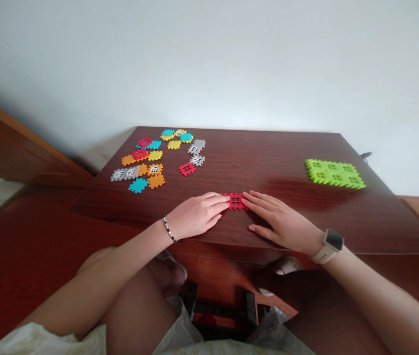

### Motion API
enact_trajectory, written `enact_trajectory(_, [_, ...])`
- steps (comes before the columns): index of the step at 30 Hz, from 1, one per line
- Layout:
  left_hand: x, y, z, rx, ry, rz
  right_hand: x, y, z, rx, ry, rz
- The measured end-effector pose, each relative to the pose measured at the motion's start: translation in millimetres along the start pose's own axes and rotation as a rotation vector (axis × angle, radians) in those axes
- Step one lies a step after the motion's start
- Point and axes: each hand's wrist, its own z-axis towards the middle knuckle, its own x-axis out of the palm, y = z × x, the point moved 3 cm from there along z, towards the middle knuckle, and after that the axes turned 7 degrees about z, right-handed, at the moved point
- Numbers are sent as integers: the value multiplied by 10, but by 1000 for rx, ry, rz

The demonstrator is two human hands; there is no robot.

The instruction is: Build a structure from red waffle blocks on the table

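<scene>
The table (268, 150) in front of you bears all the pieces. Toward its left lie loose ones in blue (137, 186), yellow (155, 156), orange (156, 182), grey and red, some overlapping; several grey ones have white windows (119, 174) set in them. Near the right edge, a green block (327, 171) with rows of window openings lies flat. The red piece (236, 195) sits near the table's front edge, between your hands, its ends partly under your fingers.

Your left hand (202, 213) reaches in palm down, fingers together over the piece's left end, thumb close below them; whether it grips the piece, you cannot tell from here. Your right hand (274, 214) is flattened, fingers extended onto the right end, thumb spread well apart toward you, so nothing is clamped there. You wear a bracelet (169, 230) on the left wrist, a watch (333, 240) on the right.
</scene>
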Motion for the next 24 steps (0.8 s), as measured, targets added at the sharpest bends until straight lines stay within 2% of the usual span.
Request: enact_trajectory(24, [25,-15,55,-50,-92,-39,74,93,106,95,-84,-2])
